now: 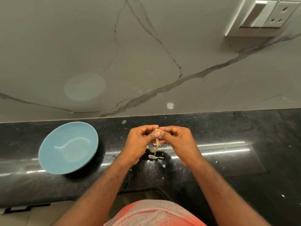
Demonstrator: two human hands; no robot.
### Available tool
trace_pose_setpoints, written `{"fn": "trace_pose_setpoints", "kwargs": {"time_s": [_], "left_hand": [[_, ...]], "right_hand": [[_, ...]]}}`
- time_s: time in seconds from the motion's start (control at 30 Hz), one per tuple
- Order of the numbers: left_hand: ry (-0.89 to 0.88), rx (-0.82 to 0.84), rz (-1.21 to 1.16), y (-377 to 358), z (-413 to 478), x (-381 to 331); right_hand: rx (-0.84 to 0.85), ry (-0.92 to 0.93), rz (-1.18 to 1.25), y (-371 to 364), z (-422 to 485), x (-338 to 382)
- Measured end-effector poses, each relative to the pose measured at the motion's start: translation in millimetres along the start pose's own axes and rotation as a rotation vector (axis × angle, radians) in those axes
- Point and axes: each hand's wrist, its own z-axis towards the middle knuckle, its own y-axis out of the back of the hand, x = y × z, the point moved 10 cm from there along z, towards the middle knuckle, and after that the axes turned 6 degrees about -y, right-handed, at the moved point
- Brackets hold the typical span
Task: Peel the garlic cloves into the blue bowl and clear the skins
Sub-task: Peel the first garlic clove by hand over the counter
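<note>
Peeling is judged to be the step in hand: in the head view, a garlic clove (157, 131) is pinched between the curled fingertips of the left hand (138, 142) and the right hand (177, 141) at the centre of the frame, above the counter, and a strip of loosened skin (157, 142) is seen hanging below the thumbs. The blue bowl (53, 144) is set at the left of the frame, well apart from the hands, and nothing is seen in it, so the task is judged to be at an early stage. For the next move, the hanging skin probably needs to be pulled free before the bare clove is carried leftward into the bowl. Fallen skins (154, 157) are scattered on the black polished counter (244, 136) just below the hands and remain to be cleared. Behind, a grey veined wall (146, 54) is shown, with a white socket plate (263, 15) at the upper right; an orange-speckled shirt (154, 214) is visible at the bottom edge.
</note>
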Motion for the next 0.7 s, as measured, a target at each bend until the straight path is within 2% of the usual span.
{"fn": "trace_pose_setpoints", "kwargs": {"time_s": [0.2, 0.4, 0.57, 0.7], "left_hand": [[0.016, 0.037, -0.043, -4.6, -0.5, 3.2], [0.044, 0.077, -0.073, -10.8, 1.5, 5.9], [0.012, 0.074, 0.01, -9.3, 2.5, 0.3], [-0.011, 0.024, 0.066, -8.5, 2.8, -2.0]], "right_hand": [[0.059, -0.013, 0.015, 1.5, -2.5, -1.4], [-0.01, -0.004, -0.051, 8.1, -0.3, -1.3], [0.018, 0.008, -0.111, 3.3, 0.3, 0.9], [-0.044, 0.018, -0.156, 6.5, 3.6, 1.3]]}}
